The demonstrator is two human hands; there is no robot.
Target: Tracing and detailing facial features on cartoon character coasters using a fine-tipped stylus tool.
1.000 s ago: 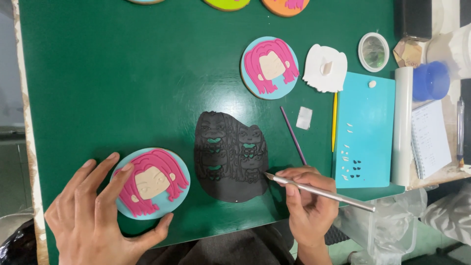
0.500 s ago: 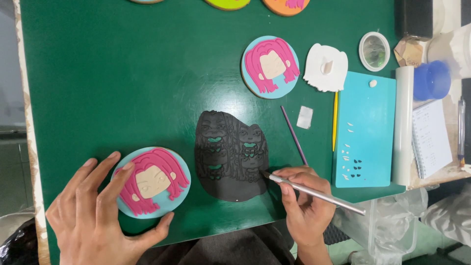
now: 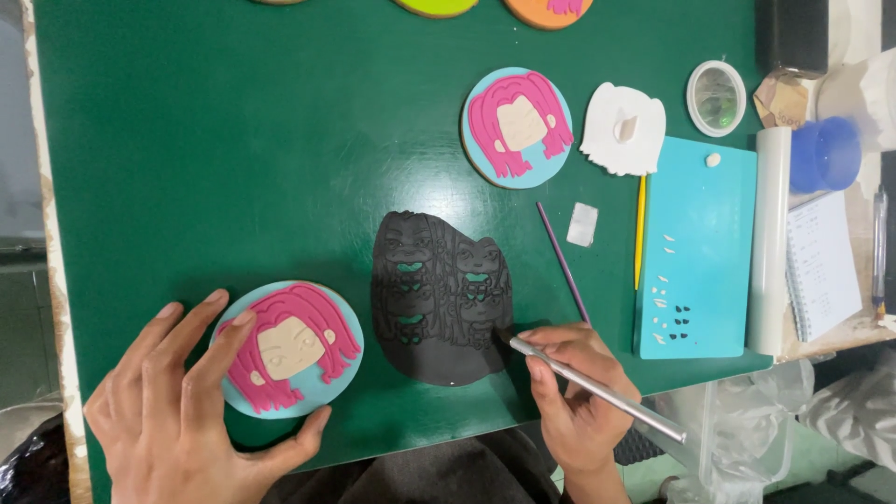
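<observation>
Head view, the only one.

Your left hand [image 3: 177,411] is spread open around the near disc [image 3: 287,348]: fingers over its left edge, thumb under its lower rim. It steadies the disc, it does not lift it. The disc lies flat on the worktop [image 3: 233,140] at the near left.

Your right hand [image 3: 569,397] is closed on a metal tool [image 3: 597,389], pencil-style. The tip touches the lower right edge of the black sheet [image 3: 439,299], which lies flat mid-worktop, just right of the near disc and apart from it.

Done, by the look of it:
- Near disc has blue base, pink hair and a skin-tone face.
- Far disc [image 3: 518,126] is at the same stage.
- Black sheet is embossed with small faces; several bits are already cut out, green showing through.
- Small black and white pieces [image 3: 674,317] sit on the teal mat [image 3: 700,243].

Left, as I judge it:
- Both faces are blank, with no eyes or mouth.
- More black parts are yet to come off the sheet.

Idle: purple stick [image 3: 563,263], yellow stick [image 3: 640,233], white cutout [image 3: 623,129].
</observation>
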